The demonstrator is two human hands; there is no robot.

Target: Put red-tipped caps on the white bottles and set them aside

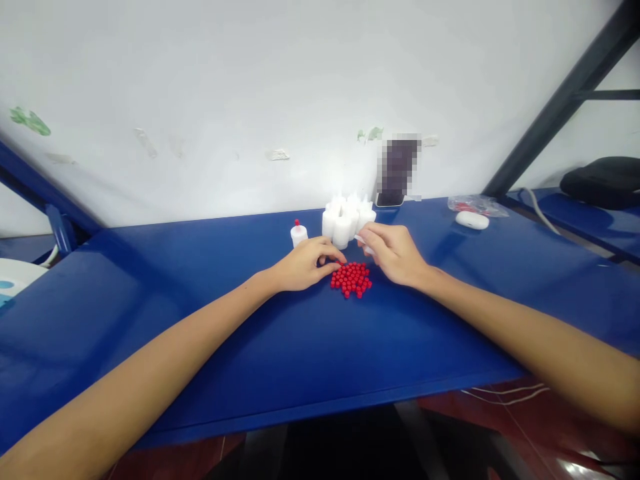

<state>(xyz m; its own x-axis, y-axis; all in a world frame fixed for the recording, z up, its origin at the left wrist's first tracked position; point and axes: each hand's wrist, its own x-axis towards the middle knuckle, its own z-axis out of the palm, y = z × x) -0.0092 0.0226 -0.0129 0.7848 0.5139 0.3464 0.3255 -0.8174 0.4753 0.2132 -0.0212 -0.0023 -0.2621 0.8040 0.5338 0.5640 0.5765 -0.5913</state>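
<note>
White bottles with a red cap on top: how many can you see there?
1. The capped white bottle stands just beyond the left hand, to the left of the clustered white bottles. Others may be hidden behind that cluster.

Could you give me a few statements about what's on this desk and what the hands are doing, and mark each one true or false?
1. The left hand has its fingertips at the pile of small red pieces. True.
2. The right hand lies flat and empty. False: it holds a small white item.
3. A lone white bottle with a red tip stands left of the grouped white bottles. True.
4. The tabletop is yellow. False: it is blue.
5. The white oval case is on the left half of the tabletop. False: it is towards the right, beside a clear plastic bag.
</note>
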